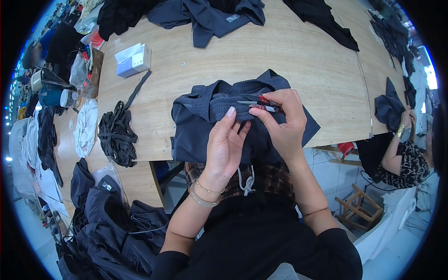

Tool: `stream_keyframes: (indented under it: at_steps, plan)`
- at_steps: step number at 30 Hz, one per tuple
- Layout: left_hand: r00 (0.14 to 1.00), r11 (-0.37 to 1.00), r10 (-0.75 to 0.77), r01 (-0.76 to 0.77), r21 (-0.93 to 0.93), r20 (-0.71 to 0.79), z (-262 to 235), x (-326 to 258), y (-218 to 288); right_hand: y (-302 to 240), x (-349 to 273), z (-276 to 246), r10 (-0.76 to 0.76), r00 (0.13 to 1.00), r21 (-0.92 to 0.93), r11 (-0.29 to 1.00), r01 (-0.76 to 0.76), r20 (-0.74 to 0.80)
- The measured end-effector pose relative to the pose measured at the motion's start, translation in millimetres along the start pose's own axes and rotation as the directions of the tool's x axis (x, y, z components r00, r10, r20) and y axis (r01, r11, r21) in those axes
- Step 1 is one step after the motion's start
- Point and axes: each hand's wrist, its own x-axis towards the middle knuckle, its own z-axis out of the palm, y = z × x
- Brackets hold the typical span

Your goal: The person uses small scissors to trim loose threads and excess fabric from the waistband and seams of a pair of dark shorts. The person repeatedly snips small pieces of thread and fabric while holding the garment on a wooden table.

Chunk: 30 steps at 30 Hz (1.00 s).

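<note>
A dark grey-blue garment [196, 135] with a gathered elastic waistband [223, 105] lies at the table's near edge, partly over my lap. My left hand [227, 142] pinches the waistband between thumb and fingers. In my right hand [284, 122] is a pair of small thread snips [264, 108] with red on the handles. Its blades point left across the waistband, just above my left thumb. Whether the blades touch the cloth or a thread I cannot tell.
On the wooden table [168, 79] are a tissue box [133, 60], a heap of dark strips [117, 133] and more dark garments [210, 21]. Dark clothes [107, 224] pile up at the lower left. Another person [403, 158] works at the right, near a wooden stool [359, 207].
</note>
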Motion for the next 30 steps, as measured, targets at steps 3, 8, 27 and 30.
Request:
stream_keyframes:
  at_steps: [3,8,27,30]
  plan:
    - [1.000,0.999,0.016,-0.016,-0.045,0.007,-2.3,1.0,-1.3,-2.1,-0.3,5.9,0.284,0.951,0.367,0.903,-0.224,-0.118]
    - [0.999,0.990,0.008,-0.014,-0.138,-0.043,-2.2,0.9,-0.8,2.2,2.6,-5.9,0.368,0.927,0.423,0.854,-0.303,-0.077]
    - [0.999,0.998,0.036,-0.038,-0.054,-0.024,9.2,-4.6,2.8,4.3,12.1,-9.5,-0.238,0.969,-0.126,0.961,0.244,0.065]
    - [0.999,0.999,0.042,-0.042,-0.008,-0.004,7.8,-5.2,1.7,3.6,10.3,-8.7,-0.133,0.990,-0.047,0.990,0.136,0.053]
